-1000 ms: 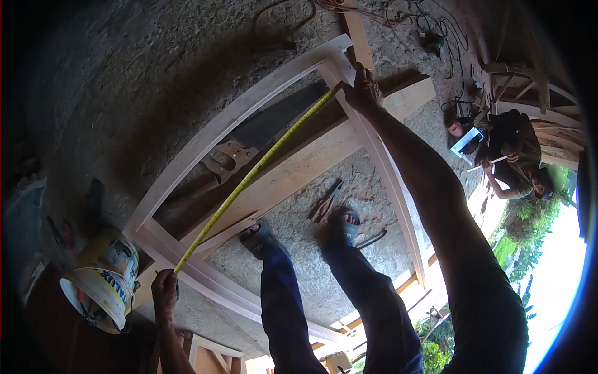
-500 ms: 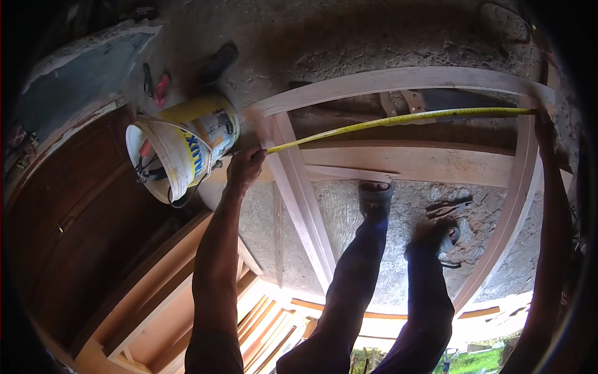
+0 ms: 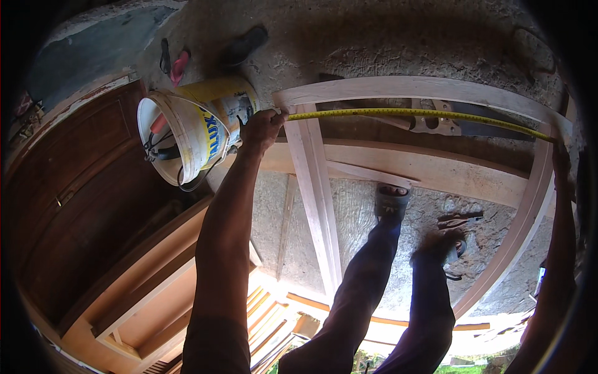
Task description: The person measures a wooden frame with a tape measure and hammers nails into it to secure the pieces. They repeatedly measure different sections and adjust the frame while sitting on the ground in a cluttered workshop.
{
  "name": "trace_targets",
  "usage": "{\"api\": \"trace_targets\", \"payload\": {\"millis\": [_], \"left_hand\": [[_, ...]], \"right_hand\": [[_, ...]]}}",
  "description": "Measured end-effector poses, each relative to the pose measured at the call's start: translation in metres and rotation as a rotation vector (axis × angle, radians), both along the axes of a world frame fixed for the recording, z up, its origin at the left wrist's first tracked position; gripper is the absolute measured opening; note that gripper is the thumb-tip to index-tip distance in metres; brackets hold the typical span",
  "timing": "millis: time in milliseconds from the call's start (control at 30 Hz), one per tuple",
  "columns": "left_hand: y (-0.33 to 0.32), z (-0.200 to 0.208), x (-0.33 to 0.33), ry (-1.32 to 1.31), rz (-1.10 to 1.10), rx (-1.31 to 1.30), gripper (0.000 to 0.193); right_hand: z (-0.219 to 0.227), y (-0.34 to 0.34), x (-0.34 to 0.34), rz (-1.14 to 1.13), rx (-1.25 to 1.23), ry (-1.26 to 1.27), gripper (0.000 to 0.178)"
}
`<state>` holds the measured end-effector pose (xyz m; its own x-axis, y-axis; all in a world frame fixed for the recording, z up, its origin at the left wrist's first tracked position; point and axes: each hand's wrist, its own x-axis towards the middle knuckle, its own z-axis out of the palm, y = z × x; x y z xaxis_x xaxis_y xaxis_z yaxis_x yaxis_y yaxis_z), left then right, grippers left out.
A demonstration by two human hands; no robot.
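Note:
A yellow tape measure is stretched across the upper part of a pale wooden frame, just below its top rail. My left hand is closed on the tape's left end, beside the top of the frame's left upright. At the right upright, my right hand grips the other end; it is dark and its fingers show poorly. Beneath the tape lies a handsaw, partly covered by the frame. A wide plank runs under the uprights.
Left of the frame, a white and yellow bucket lies tipped, with tools inside. Sandals are on the floor behind it. My sandalled foot is between the uprights, near a plier-like tool. Wooden panels stand lower left.
My left hand has moved up to the frame's top left corner with the tape. The tape's right end now sits lower, and the whole view has shifted slightly.

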<state>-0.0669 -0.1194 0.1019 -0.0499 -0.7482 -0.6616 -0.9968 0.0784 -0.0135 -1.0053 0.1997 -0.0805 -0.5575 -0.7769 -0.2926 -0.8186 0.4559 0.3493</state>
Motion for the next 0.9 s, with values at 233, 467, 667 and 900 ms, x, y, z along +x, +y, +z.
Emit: {"api": "trace_targets", "payload": {"millis": [233, 467, 667, 900], "left_hand": [[-0.006, -0.006, 0.000, -0.041, -0.043, 0.048, 0.054], [-0.004, -0.004, -0.003, 0.012, -0.035, -0.046, 0.053], [-0.007, -0.011, 0.002, 0.041, 0.019, -0.003, 0.051], [-0.008, -0.021, 0.010, 0.096, -0.140, -0.053, 0.052]], "right_hand": [[0.000, 0.007, -0.004, 0.113, -0.030, -0.014, 0.053], [-0.006, 0.008, 0.000, 0.074, -0.103, -0.072, 0.052], [0.006, 0.004, 0.003, 0.290, 0.111, 0.095, 0.053], [0.052, -0.029, 0.098, -0.055, -0.233, -0.134, 0.040]]}}
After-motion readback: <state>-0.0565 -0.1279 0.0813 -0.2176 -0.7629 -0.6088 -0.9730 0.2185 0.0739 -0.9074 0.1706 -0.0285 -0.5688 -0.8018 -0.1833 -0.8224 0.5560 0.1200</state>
